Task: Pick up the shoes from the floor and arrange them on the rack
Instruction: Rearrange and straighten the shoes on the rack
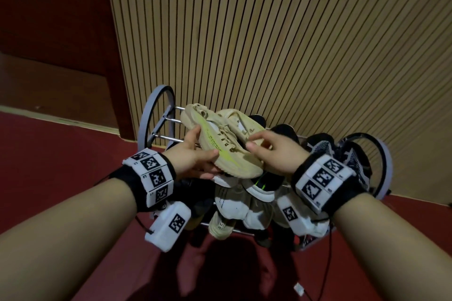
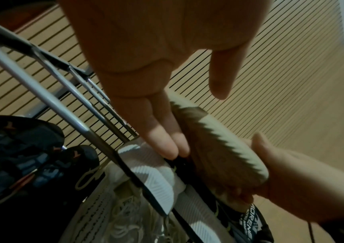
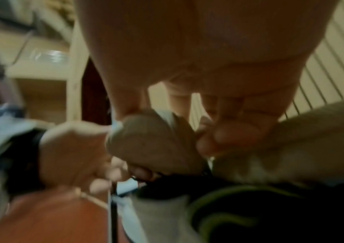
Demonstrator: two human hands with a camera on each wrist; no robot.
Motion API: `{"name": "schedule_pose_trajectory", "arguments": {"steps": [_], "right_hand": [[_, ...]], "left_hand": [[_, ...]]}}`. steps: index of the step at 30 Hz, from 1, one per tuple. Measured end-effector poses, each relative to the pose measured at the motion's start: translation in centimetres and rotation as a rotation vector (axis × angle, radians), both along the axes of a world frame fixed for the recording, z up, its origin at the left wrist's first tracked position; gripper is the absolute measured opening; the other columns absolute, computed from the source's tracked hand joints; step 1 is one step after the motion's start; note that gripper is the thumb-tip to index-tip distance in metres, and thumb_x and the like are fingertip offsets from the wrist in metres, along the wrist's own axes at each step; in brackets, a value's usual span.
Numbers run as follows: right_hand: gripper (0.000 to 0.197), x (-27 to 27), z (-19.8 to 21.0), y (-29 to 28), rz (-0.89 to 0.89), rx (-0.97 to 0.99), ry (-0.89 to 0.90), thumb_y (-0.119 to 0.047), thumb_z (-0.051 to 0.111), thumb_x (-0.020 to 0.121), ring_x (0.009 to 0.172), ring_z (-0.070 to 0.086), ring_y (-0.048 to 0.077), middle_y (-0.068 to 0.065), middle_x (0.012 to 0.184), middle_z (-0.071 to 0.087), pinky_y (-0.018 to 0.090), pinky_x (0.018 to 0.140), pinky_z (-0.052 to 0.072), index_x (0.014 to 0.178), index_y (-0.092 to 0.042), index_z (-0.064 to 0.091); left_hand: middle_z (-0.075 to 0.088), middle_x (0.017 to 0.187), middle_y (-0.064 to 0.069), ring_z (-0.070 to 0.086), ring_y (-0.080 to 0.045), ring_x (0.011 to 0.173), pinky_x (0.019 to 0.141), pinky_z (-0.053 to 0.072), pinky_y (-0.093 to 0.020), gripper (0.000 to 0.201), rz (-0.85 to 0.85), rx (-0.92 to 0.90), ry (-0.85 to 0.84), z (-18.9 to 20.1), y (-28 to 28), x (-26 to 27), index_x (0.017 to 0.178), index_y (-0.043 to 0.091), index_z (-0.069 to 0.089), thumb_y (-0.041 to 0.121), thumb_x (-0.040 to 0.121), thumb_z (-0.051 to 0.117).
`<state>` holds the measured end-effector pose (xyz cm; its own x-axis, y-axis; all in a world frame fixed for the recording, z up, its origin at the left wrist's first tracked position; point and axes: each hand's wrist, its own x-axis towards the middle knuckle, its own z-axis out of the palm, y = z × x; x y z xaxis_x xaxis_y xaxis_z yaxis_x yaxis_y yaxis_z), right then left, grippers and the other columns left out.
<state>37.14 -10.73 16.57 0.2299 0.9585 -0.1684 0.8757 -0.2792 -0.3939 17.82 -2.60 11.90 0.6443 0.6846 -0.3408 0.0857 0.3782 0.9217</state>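
Over the top tier of the shoe rack (image 1: 156, 115) I hold a beige sneaker (image 1: 220, 146) with a neon-yellow stripe, tilted on its side. My left hand (image 1: 199, 151) lies under it; in the left wrist view its straight fingers (image 2: 167, 141) rest along the sole (image 2: 219, 148) and the thumb stands off it. My right hand (image 1: 256, 143) pinches the sneaker's heel collar (image 3: 152, 141) between thumb and curled fingers (image 3: 229, 136). A second beige sneaker (image 1: 244, 122) lies right behind it on the top rods, touching my right fingers.
Black shoes (image 1: 283, 129) and black-and-white patterned shoes (image 1: 352, 154) fill the top tier's right side. White sneakers (image 1: 232, 205) and a black shoe with green lines (image 1: 269, 181) sit on lower tiers. A slatted wall stands behind the rack, red floor around it. Bare rods (image 1: 168, 139) show at the left.
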Motion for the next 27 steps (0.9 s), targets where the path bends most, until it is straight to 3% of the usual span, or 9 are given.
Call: {"name": "schedule_pose_trajectory", "arguments": {"steps": [5, 8, 11, 13, 15, 19, 21, 24, 27], "right_hand": [[0.079, -1.1, -0.9, -1.6, 0.11, -0.101, -0.165, -0.077, 0.045, 0.07, 0.113, 0.048, 0.016, -0.001, 0.125, 0.04, 0.034, 0.098, 0.043, 0.139, -0.041, 0.036], [0.082, -2.1, -0.7, -1.4, 0.084, -0.13, -0.16, -0.07, 0.045, 0.078, 0.126, 0.044, 0.022, 0.004, 0.143, 0.034, 0.032, 0.101, 0.039, 0.148, -0.035, 0.019], [0.078, -2.8, -0.5, -1.2, -0.084, -0.066, 0.279, -0.053, 0.053, 0.086, 0.122, 0.05, 0.023, 0.002, 0.142, 0.038, 0.035, 0.102, 0.042, 0.149, -0.024, 0.016], [0.069, -3.1, -0.6, -0.9, -0.274, -0.015, 0.712, -0.031, 0.059, 0.089, 0.093, 0.063, 0.021, 0.0, 0.122, 0.051, 0.033, 0.082, 0.055, 0.147, -0.018, 0.023], [0.064, -3.4, -0.7, -0.6, -0.379, 0.023, 0.95, -0.012, 0.06, 0.089, 0.08, 0.063, 0.016, 0.0, 0.106, 0.057, 0.024, 0.069, 0.056, 0.145, -0.014, 0.028], [0.061, -3.6, -0.9, 0.0, -0.445, 0.095, 1.13, 0.01, 0.049, 0.089, 0.078, 0.061, 0.017, 0.007, 0.104, 0.057, 0.022, 0.06, 0.056, 0.143, -0.008, 0.03], [0.061, -3.3, -0.4, 0.0, -0.47, 0.134, 1.178, 0.014, 0.044, 0.088, 0.081, 0.061, 0.019, 0.009, 0.11, 0.055, 0.025, 0.067, 0.055, 0.143, -0.009, 0.032], [0.06, -1.7, 0.9, -0.1, -0.472, 0.196, 1.318, 0.018, 0.037, 0.086, 0.087, 0.062, 0.026, 0.013, 0.117, 0.055, 0.036, 0.077, 0.055, 0.139, -0.012, 0.039], [0.058, -0.1, 2.6, -0.7, -0.339, 0.191, 1.25, 0.018, 0.037, 0.085, 0.078, 0.069, 0.022, 0.01, 0.114, 0.058, 0.026, 0.062, 0.058, 0.132, -0.016, 0.046]], "left_hand": [[0.061, 0.117, -0.015, 0.064, -0.037, 0.103, 0.092, 0.05, -0.049, 0.07, 0.008, -0.046, -0.008, -0.2, 0.1, -0.2, 0.14, 0.038, 0.018, 0.01, 0.089, 0.058], [0.061, 0.116, -0.015, 0.066, -0.034, 0.096, 0.086, 0.054, -0.045, 0.061, 0.018, -0.051, -0.026, -0.1, 0.2, -0.1, 0.135, 0.035, 0.023, 0.013, 0.09, 0.057], [0.06, 0.12, -0.017, 0.068, -0.032, 0.09, 0.078, 0.057, -0.042, 0.063, 0.027, -0.08, -0.039, -0.4, 0.7, -0.2, 0.139, 0.033, 0.024, 0.014, 0.09, 0.058], [0.061, 0.119, -0.018, 0.069, -0.031, 0.088, 0.076, 0.058, -0.041, 0.069, 0.022, -0.082, -0.033, -0.7, 1.0, -0.4, 0.143, 0.033, 0.02, 0.015, 0.089, 0.06], [0.064, 0.113, -0.016, 0.07, -0.032, 0.089, 0.076, 0.059, -0.039, 0.067, 0.0, -0.063, -0.01, -1.0, 1.1, -0.7, 0.141, 0.033, 0.021, 0.016, 0.089, 0.06], [0.067, 0.104, -0.013, 0.07, -0.027, 0.082, 0.067, 0.059, -0.034, 0.055, -0.007, -0.01, 0.053, -1.2, 1.5, -1.7, 0.136, 0.027, 0.028, 0.018, 0.09, 0.057], [0.064, 0.105, -0.012, 0.068, -0.026, 0.078, 0.063, 0.059, -0.032, 0.054, 0.043, 0.03, 0.073, -1.1, 2.1, -2.6, 0.138, 0.023, 0.03, 0.019, 0.091, 0.056], [0.06, 0.098, -0.011, 0.064, -0.026, 0.078, 0.073, 0.055, -0.04, 0.053, 0.198, 0.039, 0.061, -0.8, 3.3, -3.8, 0.14, 0.023, 0.03, 0.023, 0.093, 0.054], [0.059, 0.09, -0.011, 0.061, -0.026, 0.079, 0.077, 0.052, -0.044, 0.049, 0.268, 0.011, 0.031, -0.2, 3.8, -4.3, 0.139, 0.024, 0.031, 0.028, 0.095, 0.051]]}}
